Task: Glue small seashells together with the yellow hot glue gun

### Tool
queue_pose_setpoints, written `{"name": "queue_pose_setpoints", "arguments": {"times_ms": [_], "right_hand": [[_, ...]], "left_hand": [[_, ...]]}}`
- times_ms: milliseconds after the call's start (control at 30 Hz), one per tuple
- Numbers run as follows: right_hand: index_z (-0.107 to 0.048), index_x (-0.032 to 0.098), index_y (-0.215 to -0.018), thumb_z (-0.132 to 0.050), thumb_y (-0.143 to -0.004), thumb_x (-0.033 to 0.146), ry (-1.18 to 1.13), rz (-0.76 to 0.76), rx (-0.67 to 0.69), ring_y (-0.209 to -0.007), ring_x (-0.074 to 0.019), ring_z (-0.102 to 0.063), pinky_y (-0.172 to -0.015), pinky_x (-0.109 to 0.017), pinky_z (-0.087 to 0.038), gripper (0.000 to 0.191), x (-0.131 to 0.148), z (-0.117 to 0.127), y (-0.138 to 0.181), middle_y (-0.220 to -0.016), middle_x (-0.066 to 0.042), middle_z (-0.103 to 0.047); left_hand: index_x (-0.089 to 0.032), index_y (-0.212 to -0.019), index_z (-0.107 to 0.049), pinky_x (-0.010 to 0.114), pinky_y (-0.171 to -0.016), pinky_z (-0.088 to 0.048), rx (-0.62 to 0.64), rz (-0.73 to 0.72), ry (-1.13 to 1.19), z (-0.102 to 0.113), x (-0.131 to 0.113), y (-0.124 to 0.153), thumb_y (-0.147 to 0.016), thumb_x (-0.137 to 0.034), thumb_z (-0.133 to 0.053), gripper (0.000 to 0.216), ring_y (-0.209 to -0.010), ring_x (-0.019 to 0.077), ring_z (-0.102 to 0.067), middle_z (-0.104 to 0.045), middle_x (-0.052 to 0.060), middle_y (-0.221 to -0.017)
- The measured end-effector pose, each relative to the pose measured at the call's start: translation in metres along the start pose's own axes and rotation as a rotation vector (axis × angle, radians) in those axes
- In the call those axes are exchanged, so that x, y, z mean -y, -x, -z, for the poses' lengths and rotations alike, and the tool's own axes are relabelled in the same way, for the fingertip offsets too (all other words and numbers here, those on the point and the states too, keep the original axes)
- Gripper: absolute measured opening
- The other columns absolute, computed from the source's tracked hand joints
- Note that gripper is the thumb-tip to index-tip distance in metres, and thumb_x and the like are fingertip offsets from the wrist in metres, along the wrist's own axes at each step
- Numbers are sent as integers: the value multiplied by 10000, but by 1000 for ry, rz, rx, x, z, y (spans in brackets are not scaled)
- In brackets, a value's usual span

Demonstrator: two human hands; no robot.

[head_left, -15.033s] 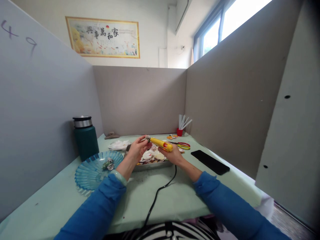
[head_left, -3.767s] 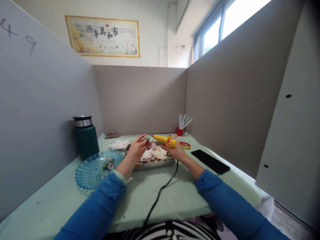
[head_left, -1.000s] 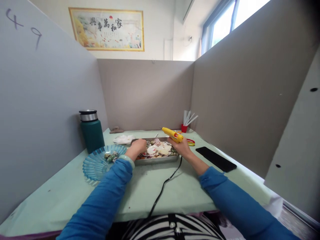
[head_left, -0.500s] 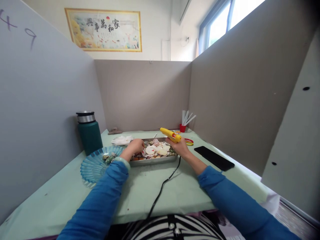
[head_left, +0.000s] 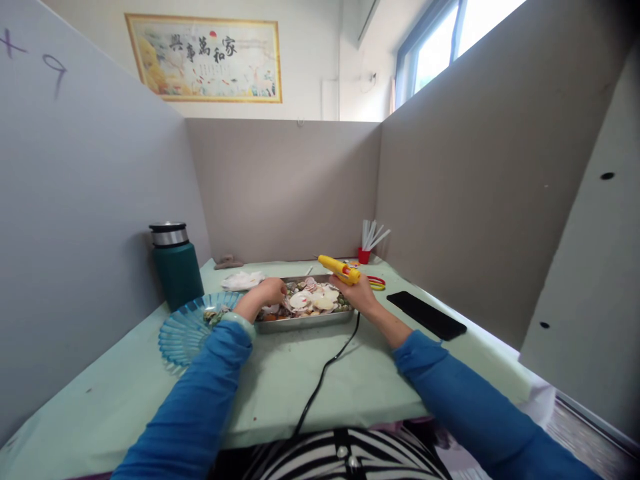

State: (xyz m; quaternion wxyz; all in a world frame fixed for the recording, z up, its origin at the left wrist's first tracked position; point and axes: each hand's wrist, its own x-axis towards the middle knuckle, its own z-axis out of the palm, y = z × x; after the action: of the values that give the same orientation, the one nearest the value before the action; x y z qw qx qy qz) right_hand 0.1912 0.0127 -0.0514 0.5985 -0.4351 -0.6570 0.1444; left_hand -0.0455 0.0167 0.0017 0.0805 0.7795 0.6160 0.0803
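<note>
A yellow hot glue gun [head_left: 339, 269] is gripped in my right hand [head_left: 357, 292], above the right end of a metal tray [head_left: 305, 325]; its nozzle points left and slightly away. Its black cord [head_left: 327, 367] runs down to the table's near edge. Seashells [head_left: 311, 297], white and speckled, fill the tray. My left hand [head_left: 270, 292] reaches in at the tray's left end, fingers curled down among the shells. What its fingertips pinch, if anything, is hidden. Beneath my left wrist, a blue fluted glass plate [head_left: 181, 330] holds a few small greenish pieces.
A green bottle [head_left: 176, 270] stands at the left, behind the plate. White tissue [head_left: 243, 281] lies beyond the tray. At the back right is a red cup [head_left: 364, 256] of glue sticks [head_left: 373, 235]. A black phone [head_left: 425, 315] rests on the right. Grey partitions enclose the table.
My left hand has shifted very slightly within the left end of the tray. The glue gun stays in my right hand, nearly still. The whole view has drifted a little.
</note>
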Motion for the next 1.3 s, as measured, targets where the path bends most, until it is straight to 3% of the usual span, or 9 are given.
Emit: {"name": "queue_pose_setpoints", "arguments": {"times_ms": [200,333,400,500,600,767,933,1300], "right_hand": [[-649,146,-702,-629,-697,427,-26,-17,30,-549,-129,-511,-518,-242,-418,282,3,-1,1,-605,-7,-590],[-631,169,-657,-654,-677,436,-10,-48,80,-516,-131,-497,-471,-244,-387,268,5,-1,3,-578,-10,-575],[-630,178,-660,-662,-675,448,-20,-46,136,-495,-130,-487,-444,-243,-370,272,7,-1,5,-565,-9,-568],[-645,183,-706,-657,-687,473,-25,-2,183,-510,-134,-497,-450,-248,-383,291,10,0,8,-592,-10,-579],[-644,183,-715,-645,-702,483,10,57,187,-535,-132,-498,-474,-245,-398,300,13,1,10,-608,-6,-574],[-634,170,-713,-630,-718,468,17,122,214,-538,-118,-487,-494,-227,-403,298,16,1,11,-601,10,-549],[-640,174,-722,-626,-731,459,37,154,198,-537,-120,-495,-506,-229,-408,285,16,0,12,-597,13,-557],[-617,188,-695,-608,-751,450,84,164,152,-540,-125,-478,-517,-248,-404,268,16,2,11,-601,6,-544]], "left_hand": [[-175,-741,-720,215,-603,-427,-66,-46,-43,2,1,0,-623,-97,-549,222,-705,177,-601,-705,78,-760],[-183,-840,-725,205,-599,-436,-117,-51,-14,3,2,-2,-667,-114,-546,259,-725,173,-614,-707,92,-798],[-175,-977,-700,199,-573,-444,-131,-48,115,4,2,-3,-722,-151,-519,314,-695,155,-617,-700,85,-799],[-144,-1106,-624,204,-541,-458,-100,-52,501,5,-1,-3,-781,-214,-498,355,-621,127,-606,-674,59,-767],[-127,-1013,-605,218,-551,-473,-87,-97,819,5,-6,-1,-783,-253,-552,268,-614,113,-597,-644,45,-767],[-119,-862,-584,263,-613,-507,-111,-170,1111,8,-16,6,-739,-258,-669,204,-643,111,-604,-627,52,-816],[-110,-898,-580,322,-753,-531,-87,-214,1280,11,-19,10,-718,-206,-716,246,-715,139,-656,-652,70,-863],[-108,-887,-549,340,-818,-531,-118,-279,1349,9,-15,5,-723,-171,-714,241,-773,167,-681,-663,63,-821]]}}
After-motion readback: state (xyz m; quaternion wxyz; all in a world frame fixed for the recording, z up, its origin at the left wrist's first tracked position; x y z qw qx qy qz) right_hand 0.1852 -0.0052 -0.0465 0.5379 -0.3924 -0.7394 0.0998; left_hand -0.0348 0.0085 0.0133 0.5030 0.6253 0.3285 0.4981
